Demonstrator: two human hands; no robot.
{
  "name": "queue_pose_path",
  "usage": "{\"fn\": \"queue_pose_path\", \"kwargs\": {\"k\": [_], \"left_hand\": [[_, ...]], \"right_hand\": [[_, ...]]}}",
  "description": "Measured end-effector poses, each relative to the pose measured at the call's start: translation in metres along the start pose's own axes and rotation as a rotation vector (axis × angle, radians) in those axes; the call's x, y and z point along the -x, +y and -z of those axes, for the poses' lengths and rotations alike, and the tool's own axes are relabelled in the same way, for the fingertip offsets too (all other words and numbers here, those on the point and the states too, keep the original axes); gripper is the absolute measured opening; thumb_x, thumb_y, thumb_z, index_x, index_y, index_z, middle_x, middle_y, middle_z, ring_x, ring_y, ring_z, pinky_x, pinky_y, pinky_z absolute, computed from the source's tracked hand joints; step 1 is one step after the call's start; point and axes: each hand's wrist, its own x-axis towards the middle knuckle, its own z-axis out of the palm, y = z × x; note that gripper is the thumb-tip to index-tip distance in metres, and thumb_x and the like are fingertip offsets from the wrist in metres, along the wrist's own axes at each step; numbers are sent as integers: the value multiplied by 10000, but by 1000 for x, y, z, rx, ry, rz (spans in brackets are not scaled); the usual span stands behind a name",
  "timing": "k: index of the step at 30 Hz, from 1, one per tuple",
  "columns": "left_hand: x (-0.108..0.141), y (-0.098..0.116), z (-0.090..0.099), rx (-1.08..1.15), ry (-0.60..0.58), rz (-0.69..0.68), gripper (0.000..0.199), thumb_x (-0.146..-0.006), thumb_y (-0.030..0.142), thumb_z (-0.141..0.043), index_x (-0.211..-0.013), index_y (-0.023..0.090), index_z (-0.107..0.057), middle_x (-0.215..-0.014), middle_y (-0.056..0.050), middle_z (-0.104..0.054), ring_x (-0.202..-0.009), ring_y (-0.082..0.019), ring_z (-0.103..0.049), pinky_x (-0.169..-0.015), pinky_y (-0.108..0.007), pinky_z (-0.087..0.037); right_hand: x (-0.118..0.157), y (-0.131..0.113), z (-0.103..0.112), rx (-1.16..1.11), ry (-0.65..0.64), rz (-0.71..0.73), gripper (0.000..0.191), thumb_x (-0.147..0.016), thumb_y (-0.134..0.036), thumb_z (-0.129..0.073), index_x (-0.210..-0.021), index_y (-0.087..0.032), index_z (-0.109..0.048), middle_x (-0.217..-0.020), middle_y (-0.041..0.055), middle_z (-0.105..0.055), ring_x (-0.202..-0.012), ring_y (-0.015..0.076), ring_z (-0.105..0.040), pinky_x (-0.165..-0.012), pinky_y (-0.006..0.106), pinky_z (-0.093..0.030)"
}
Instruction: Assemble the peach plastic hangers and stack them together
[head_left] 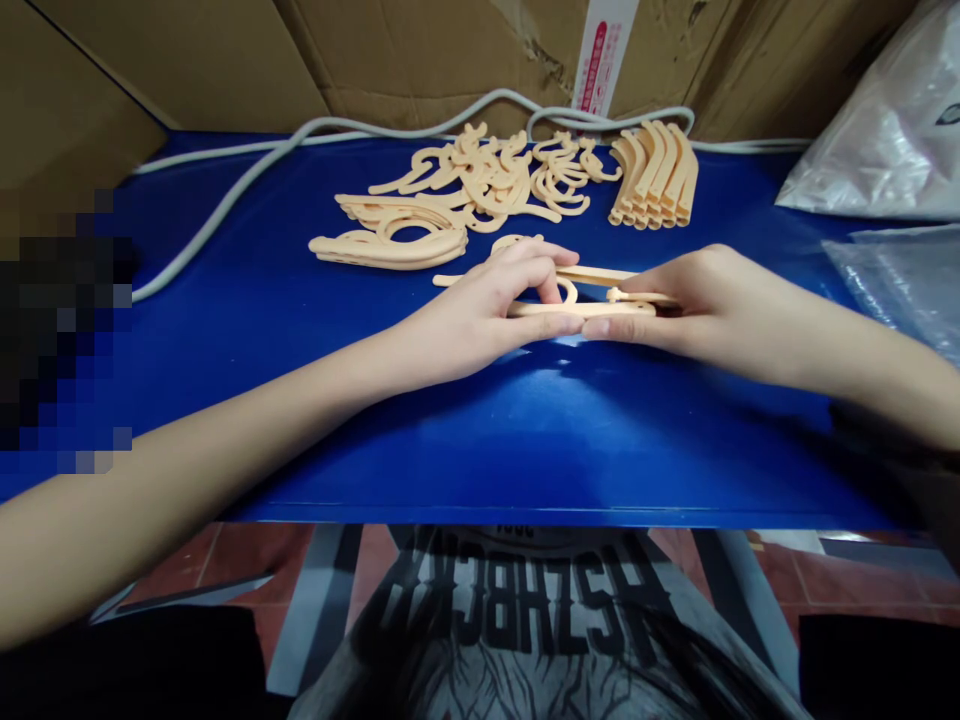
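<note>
My left hand (484, 310) is closed on a pale beige plastic folding hanger (581, 310), its thumb along the near edge and its fingers bent over the top. From the other end, my right hand (731, 315) pinches the same hanger, and the two thumb tips almost meet. A thin beige piece (637, 296) runs into the right-hand fingers, where its end is hidden. Behind the hands another long beige strip (600, 274) shows; whether it joins the held hanger I cannot tell. Just beyond lies a stack of folded hangers (390, 252).
On the blue tabletop (480, 450) are a loose heap of beige hooks (491, 180) and a neat stack of curved hanger arms (656, 175). A white cable (225, 215) loops along the cardboard (450, 60) at the back. Plastic bags (885, 130) lie at right.
</note>
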Motion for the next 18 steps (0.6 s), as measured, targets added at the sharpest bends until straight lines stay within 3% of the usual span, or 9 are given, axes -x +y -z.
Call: {"fn": "queue_pose_path", "kwargs": {"k": [5, 13, 18], "left_hand": [[0, -3, -1, -13, 49, -3, 349, -1019, 540, -675, -884, 224, -614, -1552, -104, -656, -1554, -303, -500, -1340, -531, -328], [0, -1, -2, 20, 91, 20, 318, -1004, 505, -690, -870, 224, -622, -1556, -101, -667, -1525, -294, -538, -1296, -518, -394], [1, 3, -1, 33, 64, 27, 297, -1009, 487, -682, -879, 228, -617, -1553, -86, -670, -1509, -287, -544, -1291, -514, -399]], "right_hand": [[-2, 2, 1, -7, 18, -89, 751, -867, -930, -613, -609, -236, -481, -594, -16, -382, -556, 123, -330, -484, 324, -239], [-2, 0, 1, -115, 0, -167, 680, -864, -892, -680, -783, -218, -675, -593, -30, -377, -556, 126, -330, -476, 321, -220], [0, 2, 2, -143, -27, -91, 705, -885, -910, -631, -895, -214, -745, -580, -45, -361, -540, 120, -298, -488, 321, -208]]}}
